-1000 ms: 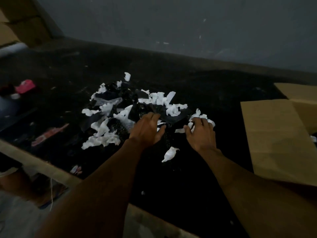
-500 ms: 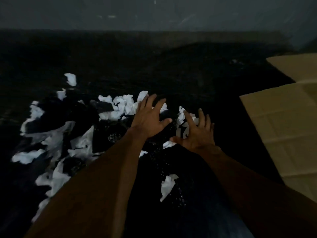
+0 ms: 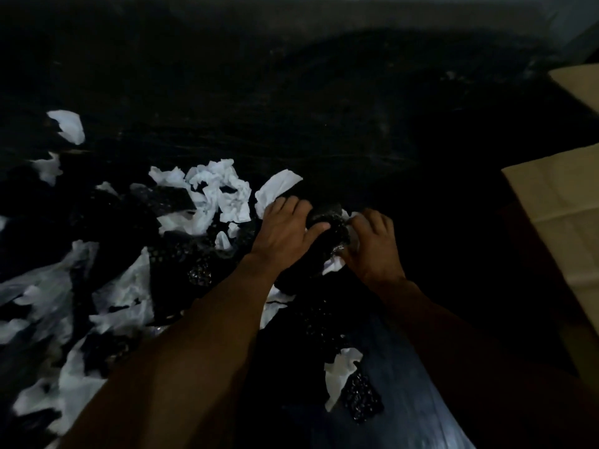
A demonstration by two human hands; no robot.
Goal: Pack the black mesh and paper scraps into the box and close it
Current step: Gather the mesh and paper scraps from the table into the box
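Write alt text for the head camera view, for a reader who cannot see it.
Two bare hands, the left hand and right hand, gather a bunch of black mesh with white paper between them on a dark table. More paper scraps and mesh lie scattered to the left; a cardboard box flap sits at the right edge.

no legible text, label, brand, number or sign was found on any surface; lighting was too dim.

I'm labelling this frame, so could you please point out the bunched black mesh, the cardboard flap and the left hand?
black mesh point(image 3: 327, 234), head view, bunched part between the hands
cardboard flap point(image 3: 557, 202), head view, flat face
left hand point(image 3: 285, 226), head view, back of hand
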